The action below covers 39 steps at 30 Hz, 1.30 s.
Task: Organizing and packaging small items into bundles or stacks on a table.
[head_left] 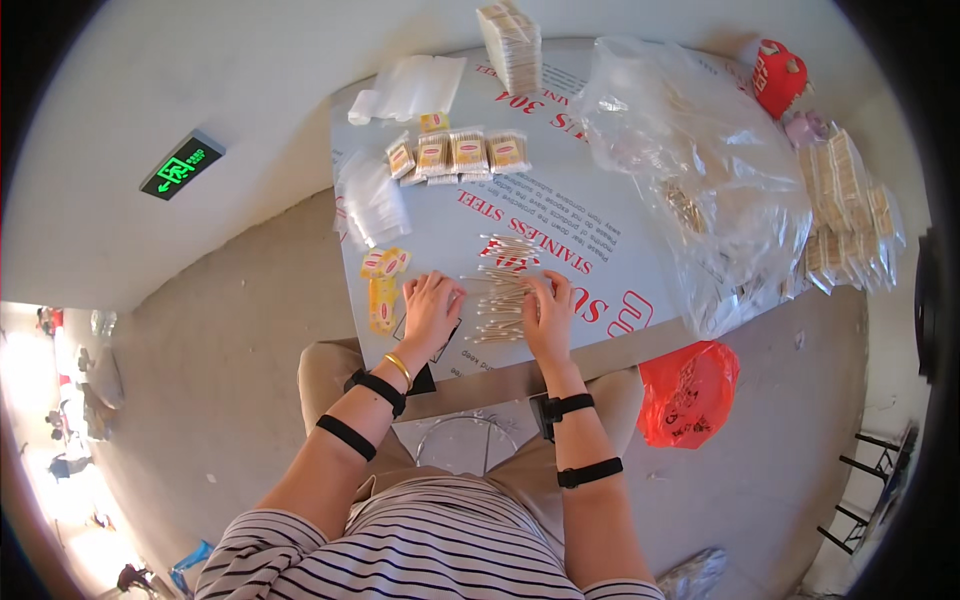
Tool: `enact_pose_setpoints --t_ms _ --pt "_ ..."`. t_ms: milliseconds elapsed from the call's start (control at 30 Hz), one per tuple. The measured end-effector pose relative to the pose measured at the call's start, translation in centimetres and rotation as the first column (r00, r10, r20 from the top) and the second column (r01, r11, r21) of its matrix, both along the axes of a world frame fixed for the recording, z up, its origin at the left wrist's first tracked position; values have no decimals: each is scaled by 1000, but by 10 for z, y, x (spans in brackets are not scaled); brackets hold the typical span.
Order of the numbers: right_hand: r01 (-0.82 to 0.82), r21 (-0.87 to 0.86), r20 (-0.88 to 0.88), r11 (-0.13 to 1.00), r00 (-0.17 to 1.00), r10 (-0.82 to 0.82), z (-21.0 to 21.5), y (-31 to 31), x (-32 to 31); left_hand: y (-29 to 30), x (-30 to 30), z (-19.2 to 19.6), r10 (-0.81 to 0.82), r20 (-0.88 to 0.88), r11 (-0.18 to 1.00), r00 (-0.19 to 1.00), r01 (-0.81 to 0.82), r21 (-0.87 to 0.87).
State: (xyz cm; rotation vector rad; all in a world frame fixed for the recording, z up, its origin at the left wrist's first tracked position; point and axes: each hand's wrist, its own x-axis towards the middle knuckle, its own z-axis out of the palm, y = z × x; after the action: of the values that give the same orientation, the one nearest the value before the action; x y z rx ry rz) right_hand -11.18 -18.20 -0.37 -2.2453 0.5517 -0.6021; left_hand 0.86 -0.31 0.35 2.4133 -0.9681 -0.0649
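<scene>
Loose cotton swabs (498, 300) lie side by side in a long row on the table, between my two hands. My left hand (432, 305) is beside their left ends with its fingers curled together. Whatever may be in its fingertips is too small to make out. From the right side, the bent fingers of my right hand (548, 305) close on the right ends of several swabs. Yellow printed cards (382, 300) lie just left of my left hand. Beyond them is a stack of clear plastic sleeves (374, 205).
Packed swab packets (468, 153) stand at the back left, near white film (415, 88). A tall packet stack (512, 48) is at the far edge. A large clear plastic bag (710, 170) covers the table's right side; more packets (845, 215) pile beyond it. A red bag (690, 393) hangs below the edge.
</scene>
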Motion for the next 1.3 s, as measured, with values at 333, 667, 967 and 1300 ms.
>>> enact_pose_setpoints --t_ms 333,667,967,1300 --pt "-49 -117 -43 992 998 45 -2 -10 1 -31 -10 5 -22 -10 997 1000 21 -71" --pt "-198 -189 -138 962 975 174 0 -38 23 -30 -4 6 13 -47 999 999 -15 -35" --pt "-318 -341 -252 885 938 240 5 -44 42 -20 2 3 34 -21 999 999 -35 -20" --pt "-271 -229 -267 935 941 208 8 -49 29 -30 8 8 -17 31 999 999 19 -46"
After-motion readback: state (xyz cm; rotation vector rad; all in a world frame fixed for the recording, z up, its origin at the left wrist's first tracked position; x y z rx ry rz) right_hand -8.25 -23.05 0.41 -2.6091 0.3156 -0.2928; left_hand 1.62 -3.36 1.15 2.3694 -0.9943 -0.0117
